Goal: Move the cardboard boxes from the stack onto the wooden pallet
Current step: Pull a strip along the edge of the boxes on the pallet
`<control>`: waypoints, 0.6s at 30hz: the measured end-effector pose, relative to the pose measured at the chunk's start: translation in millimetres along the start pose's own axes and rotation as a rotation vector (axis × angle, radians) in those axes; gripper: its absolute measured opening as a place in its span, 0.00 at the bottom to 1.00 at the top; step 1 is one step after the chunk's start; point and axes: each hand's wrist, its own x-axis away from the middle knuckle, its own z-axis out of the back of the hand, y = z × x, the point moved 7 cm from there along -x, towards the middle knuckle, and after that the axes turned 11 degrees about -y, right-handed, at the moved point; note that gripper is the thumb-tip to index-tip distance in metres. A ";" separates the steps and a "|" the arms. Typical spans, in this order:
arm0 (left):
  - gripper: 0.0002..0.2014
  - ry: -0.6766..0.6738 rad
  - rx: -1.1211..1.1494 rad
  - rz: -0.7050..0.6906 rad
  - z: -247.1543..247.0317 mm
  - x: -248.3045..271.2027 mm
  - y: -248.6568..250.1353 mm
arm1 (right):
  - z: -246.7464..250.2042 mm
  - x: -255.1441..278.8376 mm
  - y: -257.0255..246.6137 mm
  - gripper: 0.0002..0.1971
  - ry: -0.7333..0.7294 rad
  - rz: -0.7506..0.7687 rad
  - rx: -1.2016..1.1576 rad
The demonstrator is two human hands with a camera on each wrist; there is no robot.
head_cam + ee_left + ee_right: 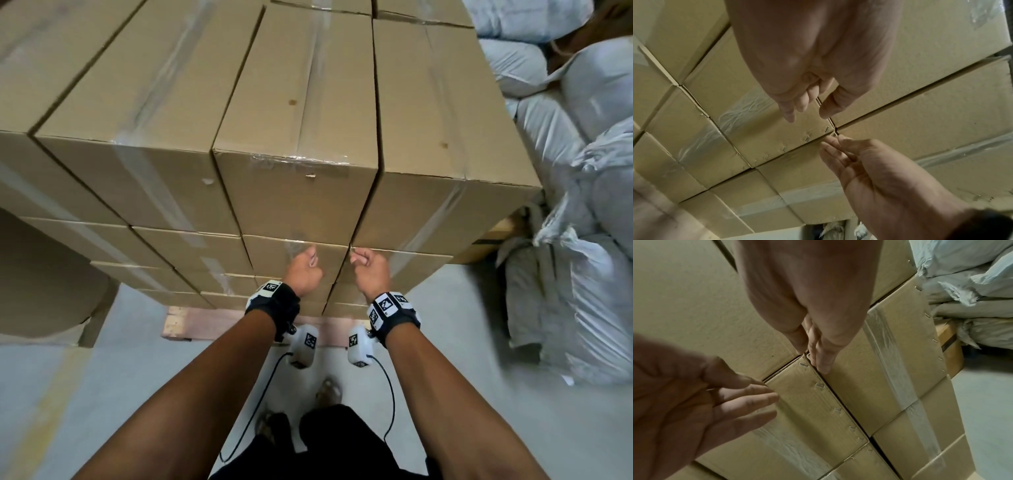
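Note:
Tan taped cardboard boxes stand stacked several layers high on a wooden pallet [205, 322]. The middle box of the top layer [294, 137] faces me. My left hand [310, 258] hovers at the lower front edge of that box, fingers relaxed and holding nothing; the left wrist view shows its thumb and fingers [807, 113] apart over the box face. My right hand [359, 258] is at the box's lower right corner. Its straight fingertips [813, 360] touch the dark seam where the boxes meet. Neither hand grips a box.
White woven sacks [582, 171] are piled close on the right of the stack. A large brown rounded object [41, 274] sits at the left. Grey concrete floor [102, 394] lies around my feet, in front of the pallet.

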 end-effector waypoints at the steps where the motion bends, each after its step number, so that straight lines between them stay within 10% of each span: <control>1: 0.41 -0.003 -0.002 -0.007 0.1 -5.1 -5.5 | -1.4 -1.3 1.0 0.12 0.000 0.011 -0.014; 4: 0.20 -0.017 -0.009 -0.052 -3.3 -18.3 -14.9 | -4.5 -1.1 1.6 0.14 -0.006 0.003 -0.073; 11: 0.42 -0.052 0.033 -0.055 -24.2 27.8 29.1 | -12.6 6.8 -6.3 0.19 -0.071 0.022 0.013; 18: 0.19 0.218 -0.495 -0.578 -5.6 110.2 133.8 | 12.2 77.2 -125.4 0.06 0.221 0.666 0.390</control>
